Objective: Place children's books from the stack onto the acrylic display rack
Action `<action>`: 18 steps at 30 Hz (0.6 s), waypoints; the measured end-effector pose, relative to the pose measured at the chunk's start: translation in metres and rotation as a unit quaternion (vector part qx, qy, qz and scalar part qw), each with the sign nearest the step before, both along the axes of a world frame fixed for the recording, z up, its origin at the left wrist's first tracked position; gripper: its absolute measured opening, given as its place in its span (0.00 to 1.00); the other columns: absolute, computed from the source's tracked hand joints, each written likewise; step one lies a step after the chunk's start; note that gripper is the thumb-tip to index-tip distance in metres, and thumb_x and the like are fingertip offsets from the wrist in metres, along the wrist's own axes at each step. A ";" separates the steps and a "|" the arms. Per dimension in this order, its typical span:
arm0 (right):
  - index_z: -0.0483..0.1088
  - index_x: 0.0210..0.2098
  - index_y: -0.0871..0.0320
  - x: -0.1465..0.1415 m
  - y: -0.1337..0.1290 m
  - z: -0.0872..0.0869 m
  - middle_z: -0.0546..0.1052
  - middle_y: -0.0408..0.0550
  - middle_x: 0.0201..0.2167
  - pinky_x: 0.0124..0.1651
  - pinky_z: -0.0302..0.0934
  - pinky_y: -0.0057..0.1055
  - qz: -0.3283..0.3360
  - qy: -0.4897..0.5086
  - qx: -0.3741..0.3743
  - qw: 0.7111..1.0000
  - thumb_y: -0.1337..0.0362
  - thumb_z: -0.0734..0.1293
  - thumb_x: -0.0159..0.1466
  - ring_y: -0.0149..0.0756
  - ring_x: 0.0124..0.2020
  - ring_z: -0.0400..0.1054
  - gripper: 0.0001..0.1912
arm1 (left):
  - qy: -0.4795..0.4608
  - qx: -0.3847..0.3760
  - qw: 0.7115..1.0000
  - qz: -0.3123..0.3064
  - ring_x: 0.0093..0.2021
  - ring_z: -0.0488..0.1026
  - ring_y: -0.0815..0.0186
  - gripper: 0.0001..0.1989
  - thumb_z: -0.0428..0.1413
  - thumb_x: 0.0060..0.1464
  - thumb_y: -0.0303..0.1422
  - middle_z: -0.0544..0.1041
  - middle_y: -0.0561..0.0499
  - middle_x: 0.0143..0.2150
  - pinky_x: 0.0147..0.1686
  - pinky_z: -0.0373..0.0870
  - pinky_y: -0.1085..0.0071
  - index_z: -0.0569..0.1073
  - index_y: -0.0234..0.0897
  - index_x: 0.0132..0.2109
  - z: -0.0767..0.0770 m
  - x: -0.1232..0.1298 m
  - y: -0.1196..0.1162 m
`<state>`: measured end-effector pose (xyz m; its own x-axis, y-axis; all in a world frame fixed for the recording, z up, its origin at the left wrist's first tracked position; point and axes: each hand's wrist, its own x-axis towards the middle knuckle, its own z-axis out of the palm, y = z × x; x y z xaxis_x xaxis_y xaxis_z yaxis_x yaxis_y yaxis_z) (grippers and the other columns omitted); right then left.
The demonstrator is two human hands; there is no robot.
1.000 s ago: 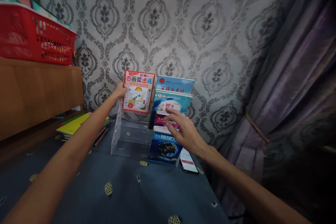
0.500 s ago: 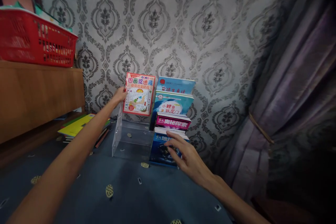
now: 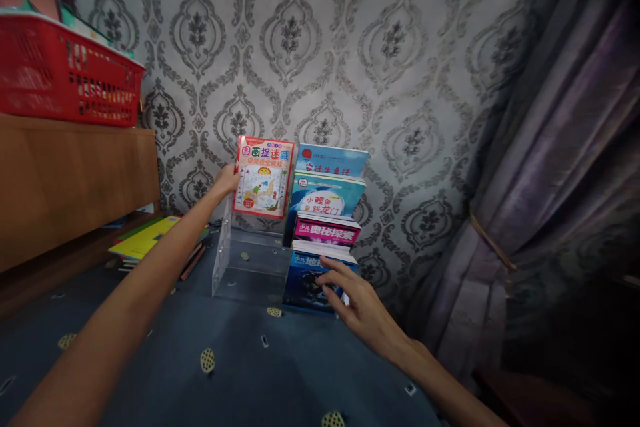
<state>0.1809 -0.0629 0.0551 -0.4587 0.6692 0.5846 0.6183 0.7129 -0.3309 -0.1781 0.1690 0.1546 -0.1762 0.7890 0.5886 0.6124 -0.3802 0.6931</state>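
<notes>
My left hand (image 3: 228, 181) is closed on the left edge of a red-bordered picture book (image 3: 263, 177), which stands upright at the top left tier of a clear stepped rack (image 3: 223, 257). The rack's right half bears books in tiers: a light blue one (image 3: 345, 159) at the back, a teal one (image 3: 345, 193), a magenta one (image 3: 330, 232) and a dark blue one (image 3: 300, 287) in front. My right hand (image 3: 357, 300) is in front of the dark blue book, fingers apart, holding nothing; whether its fingertips touch the cover I cannot tell.
A yellow book (image 3: 145, 240) tops a pile left of the rack. A red basket (image 3: 65, 73) sits on a wooden cabinet (image 3: 75, 180) at the left. Behind the rack is a patterned wall (image 3: 320, 40), and a tied curtain (image 3: 480, 293) hangs at the right.
The whole view has shifted slightly. The red-bordered book and my left hand keep their place at the rack, and my right hand has moved very slightly down over the dark blue book.
</notes>
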 end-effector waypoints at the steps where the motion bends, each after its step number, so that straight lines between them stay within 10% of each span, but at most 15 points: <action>1: 0.75 0.43 0.54 0.001 0.000 -0.001 0.74 0.62 0.60 0.30 0.75 0.35 -0.001 0.002 -0.003 1.000 0.61 0.59 0.70 0.52 0.54 0.76 0.13 | 0.002 -0.002 1.000 0.014 0.45 0.78 0.49 0.08 0.60 0.50 0.33 0.82 0.42 0.37 0.42 0.74 0.62 0.76 0.35 0.39 0.000 -0.001 -0.001; 18: 0.75 0.45 0.52 0.013 0.005 -0.023 0.72 0.56 0.63 0.49 0.75 0.43 -0.012 -0.012 -0.032 0.999 0.61 0.60 0.71 0.48 0.58 0.73 0.13 | -0.063 -0.033 0.997 0.012 0.32 0.78 0.60 0.11 0.61 0.46 0.28 0.79 0.49 0.29 0.32 0.75 0.71 0.76 0.33 0.40 -0.002 0.001 -0.002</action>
<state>0.1938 -0.0579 0.0325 -0.4564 0.7152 0.5294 0.6431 0.6763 -0.3592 -0.1768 0.1669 0.1527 -0.2641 0.8197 0.5083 0.5274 -0.3185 0.7877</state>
